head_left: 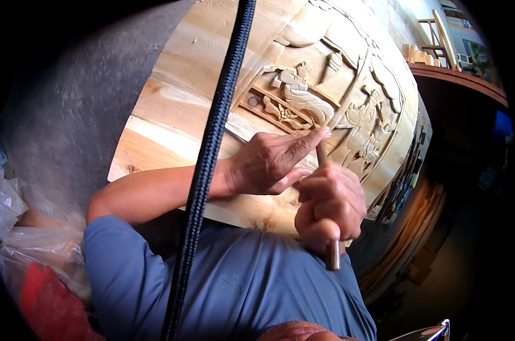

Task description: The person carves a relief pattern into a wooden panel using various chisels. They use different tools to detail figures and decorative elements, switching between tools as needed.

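A pale carved wooden panel point(297, 91) with relief figures, flowers and a border fills the upper middle. My right hand point(331, 207) is closed round the wooden handle of a carving chisel point(332, 253), its butt poking out below the fist. The chisel's shaft rises to the carving beside a seated figure. My left hand point(271, 162) lies just above and left of the right, closed with fingers pressed at the shaft near the working end, over the carving; the exact contact is partly hidden. Another long metal tool point(236, 132) lies partly hidden behind the left hand.
A black braided cord point(217, 131) crosses in front of the camera. Tools point(405, 176) lie along the right edge, beside stacked wooden strips point(411, 238). A brown table point(456, 79) with wood pieces stands upper right; plastic bags point(36, 250) and red material point(53, 307) sit lower left.
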Motion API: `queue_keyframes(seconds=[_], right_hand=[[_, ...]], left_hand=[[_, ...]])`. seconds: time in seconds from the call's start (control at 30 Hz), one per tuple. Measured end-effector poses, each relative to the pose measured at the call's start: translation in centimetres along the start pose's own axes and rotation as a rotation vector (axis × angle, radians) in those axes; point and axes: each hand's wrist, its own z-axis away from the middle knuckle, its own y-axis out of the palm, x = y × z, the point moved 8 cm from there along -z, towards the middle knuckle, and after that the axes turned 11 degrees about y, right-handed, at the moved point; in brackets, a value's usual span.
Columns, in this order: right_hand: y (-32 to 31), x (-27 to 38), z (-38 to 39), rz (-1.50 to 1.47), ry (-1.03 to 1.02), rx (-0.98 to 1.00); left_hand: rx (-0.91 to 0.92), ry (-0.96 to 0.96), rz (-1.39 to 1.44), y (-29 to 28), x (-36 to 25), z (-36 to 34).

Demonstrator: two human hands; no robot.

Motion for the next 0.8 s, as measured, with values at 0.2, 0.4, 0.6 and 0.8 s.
queue_keyframes(seconds=[0.2,0.4,0.6,0.8], right_hand=[[-3.5,-0.3,3.0,-0.135,0.159,-0.173],[-5.8,-1.2,4.3,-0.425,0.339,-0.449],[-5.7,-1.1,5.1,-0.231,0.451,-0.517],[-5.1,-0.6,3.9,-0.207,0.07,-0.214]], left_hand=[[0.048,0.045,0.107,0.5,-1.2,-0.6],[0.143,-0.006,0.198,1.4,-0.9,-0.2],[0.08,-0.003,0.156,0.5,-1.1,-0.5],[0.139,0.007,0.093,0.7,-1.0,-1.1]])
